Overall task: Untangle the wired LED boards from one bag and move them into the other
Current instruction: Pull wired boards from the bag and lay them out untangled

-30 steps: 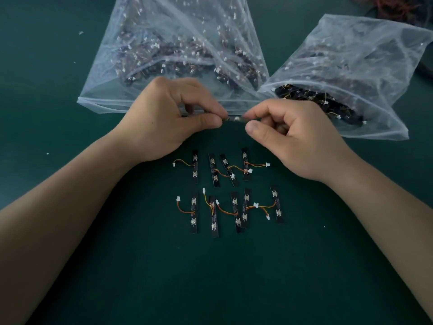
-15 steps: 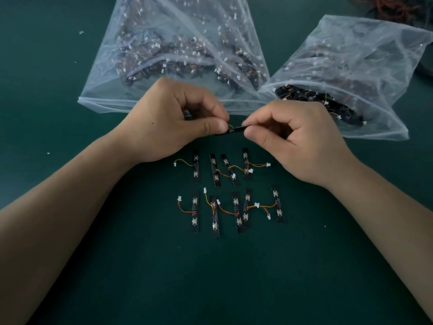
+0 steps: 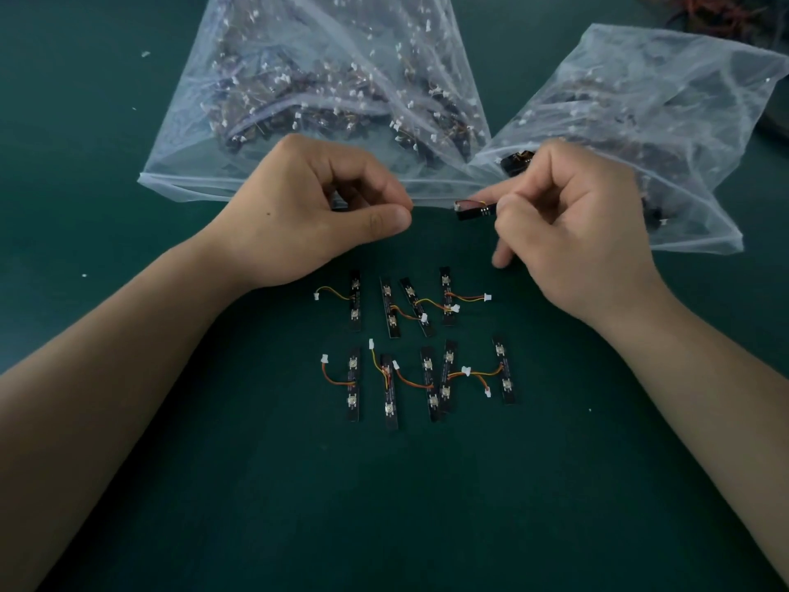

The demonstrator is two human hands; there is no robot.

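While the right hand pinches one wired LED board between thumb and forefinger just before the mouth of the right bag, the left hand is curled, thumb against forefinger, with nothing seen in it. Nine further boards lie in two rows on the green surface between the wrists; the left bag lies behind the left hand

2 arms in view, both bare from frame edge to fingertips. Left forearm and right forearm are plain skin, long and slim. Left hand has 1 small dark mole on its back. Right hand: thumbnail trimmed short, as on the left.
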